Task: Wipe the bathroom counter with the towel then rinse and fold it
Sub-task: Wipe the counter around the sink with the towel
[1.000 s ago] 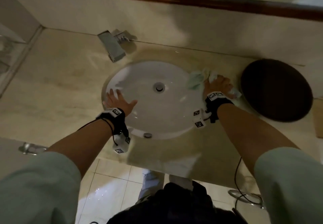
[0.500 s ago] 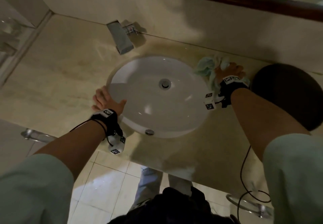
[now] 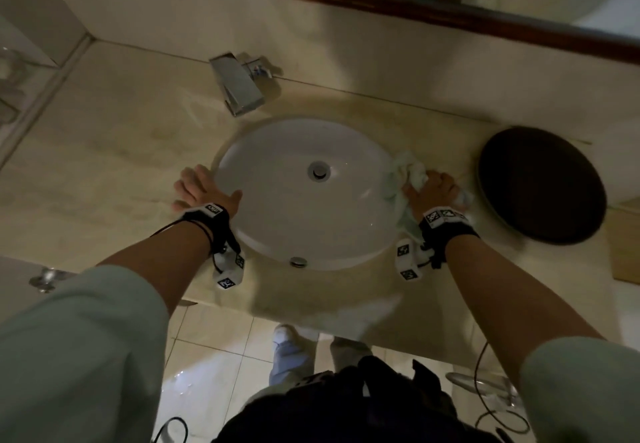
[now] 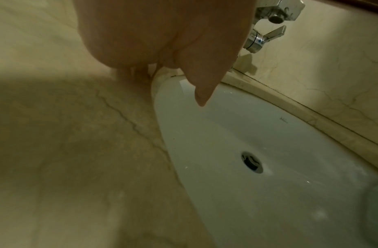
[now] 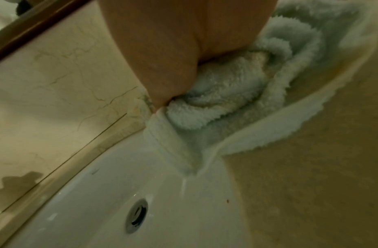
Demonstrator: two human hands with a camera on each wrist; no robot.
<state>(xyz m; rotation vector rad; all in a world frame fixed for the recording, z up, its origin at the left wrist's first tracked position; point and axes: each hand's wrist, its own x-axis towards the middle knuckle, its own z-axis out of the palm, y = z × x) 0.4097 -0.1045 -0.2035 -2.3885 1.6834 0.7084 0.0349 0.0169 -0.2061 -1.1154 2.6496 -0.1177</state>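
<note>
Nearer now, right hand [image 3: 431,191] clutches the towel [image 3: 410,172], fingers hidden; left hand [image 3: 201,188] lies flat.

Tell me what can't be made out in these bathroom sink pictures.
- Right hand fingers: head view shows only its back, and in the right wrist view the palm and bunched towel cover them.
- Left hand fingertips: left wrist view, the palm blocks them.
- Counter under the towel: covered, so whether it is clean is unknown.
- Brown item at the right: head view, cut off by the edge.
- Faucet: whether water runs, too dim to tell.
</note>
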